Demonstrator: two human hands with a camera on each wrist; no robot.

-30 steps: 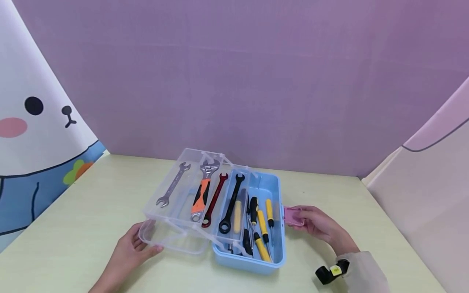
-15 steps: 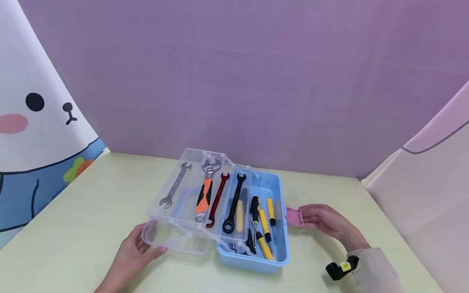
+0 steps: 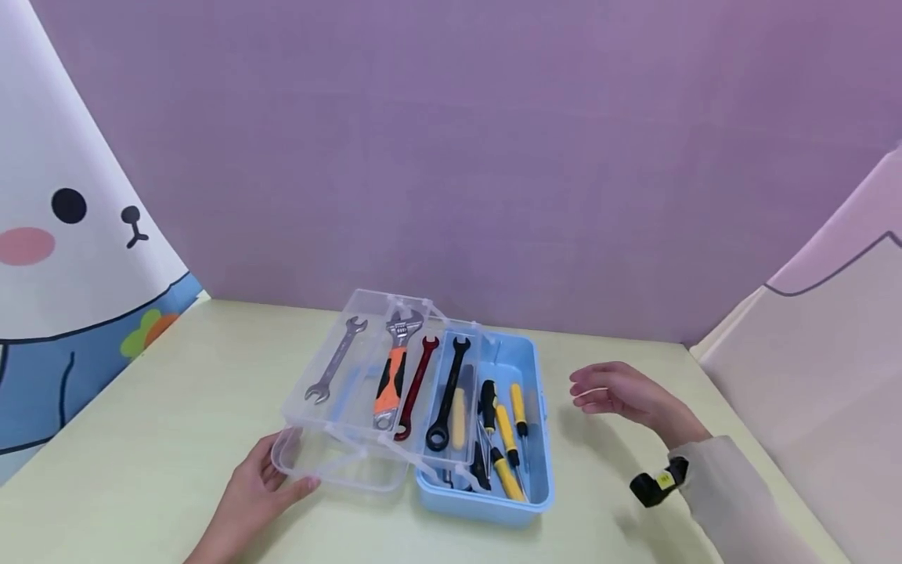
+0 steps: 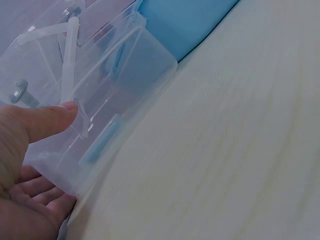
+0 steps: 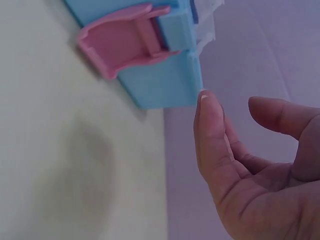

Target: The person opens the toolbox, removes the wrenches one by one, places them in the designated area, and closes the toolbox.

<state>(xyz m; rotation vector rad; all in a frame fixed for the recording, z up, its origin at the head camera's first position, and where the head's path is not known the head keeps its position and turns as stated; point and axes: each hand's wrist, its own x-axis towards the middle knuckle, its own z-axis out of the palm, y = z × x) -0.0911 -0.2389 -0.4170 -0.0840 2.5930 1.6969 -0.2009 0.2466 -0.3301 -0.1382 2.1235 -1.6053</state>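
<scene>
A light-blue toolbox point(image 3: 486, 513) stands on the table, with its clear plastic lid point(image 3: 373, 475) folded out to the left. My left hand point(image 3: 250, 497) holds the lid's left end, thumb on the near side and fingers beneath, as the left wrist view also shows. The right hand point(image 3: 627, 395) hovers right of the box, fingers loosely bent, holding nothing. A pink latch point(image 5: 120, 40) hangs down on the box's side in the right wrist view. Clear trays bear a silver wrench point(image 3: 337, 360), an orange adjustable wrench point(image 3: 391, 376), a red wrench point(image 3: 417, 388) and a black wrench point(image 3: 449, 395).
Several yellow-handled screwdrivers point(image 3: 506, 427) and a black-handled tool point(image 3: 488, 399) lie inside the box. A purple backdrop point(image 3: 479, 157) rises behind the pale table point(image 3: 211, 368). Printed cloth panels point(image 3: 92, 258) stand at both sides.
My right hand has let go of the pink latch and lifted up and slightly away; the latch has dropped against the box's side. The left hand stays on the lid.
</scene>
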